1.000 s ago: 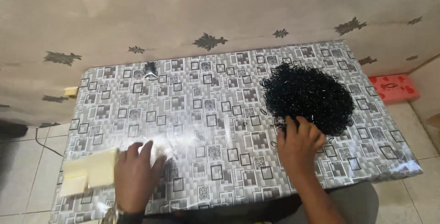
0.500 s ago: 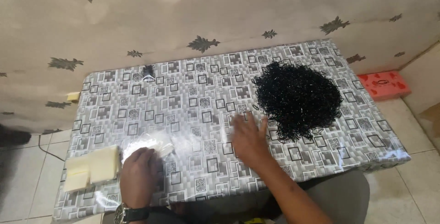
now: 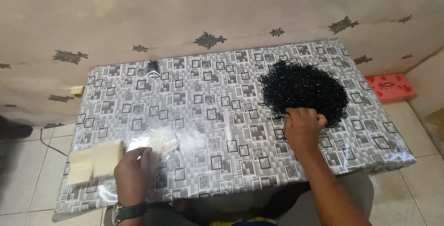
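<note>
A big heap of small black pieces [image 3: 303,92] lies on the right part of a low table [image 3: 222,115] covered in a grey square-patterned cloth. My right hand [image 3: 301,126] rests at the near edge of that heap, fingers curled into the pieces. My left hand [image 3: 133,173] is near the table's front left, its fingers on a clear plastic bag [image 3: 155,142] lying flat on the cloth. A watch sits on my left wrist. Pale yellow flat blocks [image 3: 95,161] lie just left of that hand.
A small black clump [image 3: 153,66] sits near the table's far edge. A red box [image 3: 391,86] lies on the tiled floor at the right. A patterned wall runs behind the table. A dark cable trails on the floor at the left.
My right hand went from the heap toward the table's middle and is now back at the heap's near edge. My left hand stays by the clear bag.
</note>
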